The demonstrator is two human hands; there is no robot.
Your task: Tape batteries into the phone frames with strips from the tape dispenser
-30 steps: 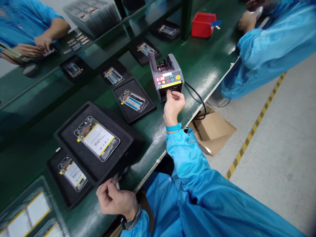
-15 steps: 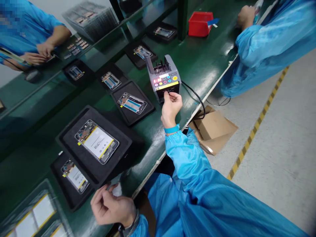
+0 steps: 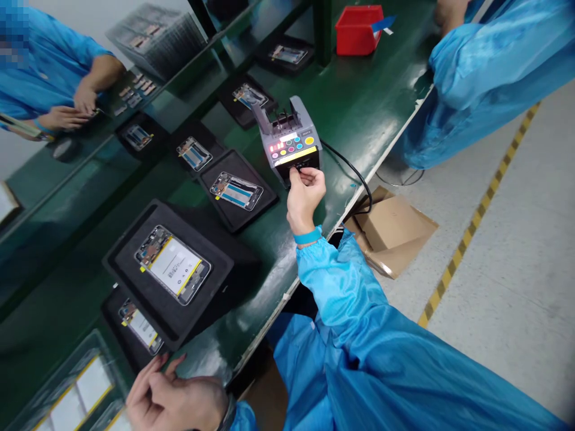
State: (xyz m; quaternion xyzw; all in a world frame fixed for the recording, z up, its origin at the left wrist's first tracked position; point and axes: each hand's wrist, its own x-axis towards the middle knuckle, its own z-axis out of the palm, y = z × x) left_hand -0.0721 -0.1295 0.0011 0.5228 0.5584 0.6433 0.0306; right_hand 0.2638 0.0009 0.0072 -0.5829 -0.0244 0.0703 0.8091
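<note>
My right hand (image 3: 305,197) is at the front of a grey automatic tape dispenser (image 3: 294,140) with a lit red display and coloured buttons. Its thumb and index finger are pinched together at the dark front face; whatever is between them is too small to make out. My left hand (image 3: 177,398) hovers low at the left, fingers loosely bent and apart, holding nothing visible. Just beyond it lies an opened phone (image 3: 144,326) with a white battery in a black tray. Another opened phone (image 3: 173,263) rests in a raised black tray (image 3: 128,266) above that one.
More black trays with opened phones, one phone (image 3: 236,190) nearest, line the green bench (image 3: 359,102). A clear tray of batteries (image 3: 94,380) is at lower left. A red bin (image 3: 358,33), a black cable (image 3: 348,164) and a floor carton (image 3: 395,221) are to the right. Two co-workers sit nearby.
My left hand has moved left and down towards the battery tray, its fingers loosening. My right hand stays pinched at the dispenser's front. The view has shifted slightly.
</note>
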